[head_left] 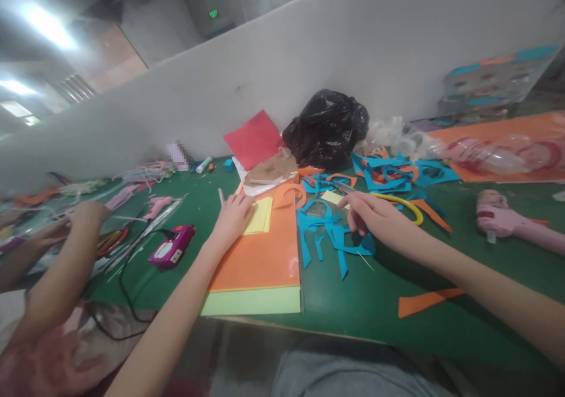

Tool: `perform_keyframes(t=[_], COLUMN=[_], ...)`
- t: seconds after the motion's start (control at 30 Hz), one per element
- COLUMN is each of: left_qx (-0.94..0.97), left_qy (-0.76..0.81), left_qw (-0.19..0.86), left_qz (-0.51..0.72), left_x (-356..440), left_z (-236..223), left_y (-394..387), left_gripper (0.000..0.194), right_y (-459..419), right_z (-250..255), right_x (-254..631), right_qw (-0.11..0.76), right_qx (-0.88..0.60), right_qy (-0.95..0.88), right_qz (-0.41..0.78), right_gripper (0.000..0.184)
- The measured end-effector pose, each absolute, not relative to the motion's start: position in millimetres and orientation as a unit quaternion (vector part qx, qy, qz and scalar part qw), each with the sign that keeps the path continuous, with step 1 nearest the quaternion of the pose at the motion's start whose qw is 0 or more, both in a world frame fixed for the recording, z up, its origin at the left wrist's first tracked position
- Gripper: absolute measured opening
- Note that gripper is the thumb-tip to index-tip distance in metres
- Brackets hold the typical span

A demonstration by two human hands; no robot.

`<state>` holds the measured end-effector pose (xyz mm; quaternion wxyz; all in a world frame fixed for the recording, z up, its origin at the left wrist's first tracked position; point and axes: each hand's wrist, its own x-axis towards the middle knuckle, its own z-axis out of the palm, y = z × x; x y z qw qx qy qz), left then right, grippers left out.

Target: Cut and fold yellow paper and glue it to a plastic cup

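Observation:
My left hand [236,213] lies palm down at the left edge of a small stack of yellow paper [260,215], its fingers bent slightly over the surface. A pale grey stick [221,197] pokes out beside its fingers. Under the stack is a large orange sheet [265,261] with a light green sheet [256,301] below it. My right hand [364,209] hovers over blue cut-out scraps [338,241], fingers closed round a thin grey blade-like tool [342,187], mostly hidden and blurred. A pale yellow paper piece [332,197] is at its fingertips.
A black plastic bag [329,127] and a red sheet [252,139] stand against the partition. Pink glue guns [507,223], a purple box with a cord [172,247] and clear plastic bottles [489,152] lie around the green table. A co-worker's arm [66,267] is at left.

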<state>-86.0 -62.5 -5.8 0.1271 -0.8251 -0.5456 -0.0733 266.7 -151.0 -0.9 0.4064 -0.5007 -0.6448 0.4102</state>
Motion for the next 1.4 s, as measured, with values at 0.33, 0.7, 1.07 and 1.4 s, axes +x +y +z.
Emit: perform_keyframes(t=[0.33,0.7,1.07,1.4], left_qx=[-0.857,-0.845,-0.819,-0.803], left_qy=[-0.493,-0.518,-0.549,-0.457], left_qw=[0.145,0.126,0.027,0.232], left_qz=[0.038,-0.04,-0.164,-0.303], left_x=[-72.0,-81.3,-84.4,-103.5], left_z=[11.9,3.9,5.3,16.6], left_y=[-76.3,-72.4,-69.6,-68.4], left_gripper=[0.036,0.031,0.031,0.007], right_y=[-154.7,-155.9,-148.9,-149.5], right_z=[-0.9,-8.0,-8.5,41.1], right_x=[272.0,268.6,277.5,298.4], right_qw=[0.272,0.236,0.248,0.343], right_qx=[-0.489,-0.373,-0.417,-0.615], right_qy=[-0.824,-0.896,-0.873,-0.71], right_qz=[0.095,-0.037,-0.054,0.009], right_gripper=[0.032,0.035,0.038,0.036])
